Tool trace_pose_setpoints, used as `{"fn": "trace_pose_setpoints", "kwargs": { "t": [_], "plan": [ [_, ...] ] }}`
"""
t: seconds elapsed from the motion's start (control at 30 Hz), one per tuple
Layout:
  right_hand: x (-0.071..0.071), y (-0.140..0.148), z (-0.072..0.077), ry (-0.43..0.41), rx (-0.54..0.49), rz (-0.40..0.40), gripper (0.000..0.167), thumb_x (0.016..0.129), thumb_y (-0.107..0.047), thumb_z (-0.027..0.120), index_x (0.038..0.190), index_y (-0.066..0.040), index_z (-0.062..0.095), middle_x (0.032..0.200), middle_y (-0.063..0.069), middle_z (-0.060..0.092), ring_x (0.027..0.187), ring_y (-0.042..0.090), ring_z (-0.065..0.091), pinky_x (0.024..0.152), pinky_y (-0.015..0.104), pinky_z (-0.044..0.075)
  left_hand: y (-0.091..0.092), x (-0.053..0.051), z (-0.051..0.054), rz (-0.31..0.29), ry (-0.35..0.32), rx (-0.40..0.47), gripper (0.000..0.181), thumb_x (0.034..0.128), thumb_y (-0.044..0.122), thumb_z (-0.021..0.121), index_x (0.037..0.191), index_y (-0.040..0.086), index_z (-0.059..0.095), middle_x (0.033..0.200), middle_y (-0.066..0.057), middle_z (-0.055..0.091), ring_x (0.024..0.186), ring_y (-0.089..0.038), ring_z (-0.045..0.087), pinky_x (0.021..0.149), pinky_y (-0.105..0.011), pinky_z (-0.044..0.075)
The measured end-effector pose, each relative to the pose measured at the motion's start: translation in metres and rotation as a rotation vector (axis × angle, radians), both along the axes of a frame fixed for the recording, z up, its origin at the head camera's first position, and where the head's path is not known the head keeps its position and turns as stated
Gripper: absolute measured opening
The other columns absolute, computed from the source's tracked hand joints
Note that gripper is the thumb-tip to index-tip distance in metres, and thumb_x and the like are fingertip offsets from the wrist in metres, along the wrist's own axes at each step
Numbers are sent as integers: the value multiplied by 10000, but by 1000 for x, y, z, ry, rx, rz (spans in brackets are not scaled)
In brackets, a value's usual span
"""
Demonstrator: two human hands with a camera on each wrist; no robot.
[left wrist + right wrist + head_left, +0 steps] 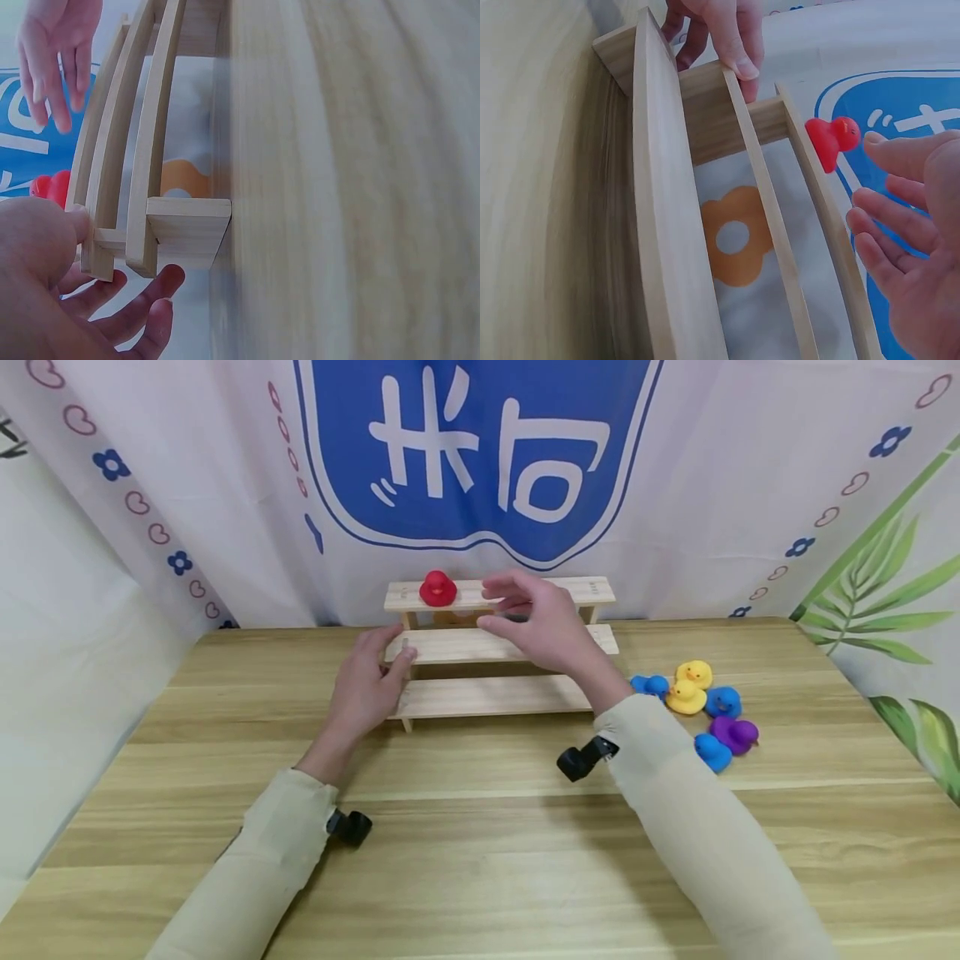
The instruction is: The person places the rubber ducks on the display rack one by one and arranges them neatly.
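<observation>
A three-tier wooden display rack stands on the table against the backdrop. One red rubber duck sits on its top tier, left of the middle. My left hand grips the left end of the middle tier; in the left wrist view the thumb lies over the board and fingers reach beneath it. Above the upper tiers hovers my right hand, to the right of the red duck, its fingers loosely bent and apart. The right wrist view shows a gap between this hand and the duck, with nothing held.
Several rubber ducks lie grouped on the table right of the rack: yellow ones, blue ones and a purple one. Behind the rack hangs a white cloth with a blue emblem. The wooden table extends in front.
</observation>
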State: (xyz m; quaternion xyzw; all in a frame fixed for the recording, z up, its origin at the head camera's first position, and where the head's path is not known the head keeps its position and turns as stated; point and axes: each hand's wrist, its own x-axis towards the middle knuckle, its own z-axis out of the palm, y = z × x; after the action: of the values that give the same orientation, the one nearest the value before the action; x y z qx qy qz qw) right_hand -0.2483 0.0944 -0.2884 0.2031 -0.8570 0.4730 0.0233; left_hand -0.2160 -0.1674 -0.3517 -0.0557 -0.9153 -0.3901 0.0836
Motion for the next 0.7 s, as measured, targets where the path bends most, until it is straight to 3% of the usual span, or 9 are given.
{"fn": "trace_pose_setpoints", "kwargs": {
  "t": [0.37,0.7],
  "plan": [
    [20,43,-5,29,-31,-50,473,978,-245,780,1403,-89,640,1377,72,700,1243,295,669,1128,480,522,0,1,1,13,-13,-6,556,1122,348,524,1600,73,451,1606,-206,470,1205,-385,629,1091,-566,526],
    [34,83,-10,-9,6,-136,483,1005,-353,746,1423,-149,618,1383,13,689,1226,189,656,1111,434,513,0,0,0,18,-8,-12,555,1123,344,522,1597,63,453,1601,-210,476,1173,-384,643,1055,-556,546]
  ]
}}
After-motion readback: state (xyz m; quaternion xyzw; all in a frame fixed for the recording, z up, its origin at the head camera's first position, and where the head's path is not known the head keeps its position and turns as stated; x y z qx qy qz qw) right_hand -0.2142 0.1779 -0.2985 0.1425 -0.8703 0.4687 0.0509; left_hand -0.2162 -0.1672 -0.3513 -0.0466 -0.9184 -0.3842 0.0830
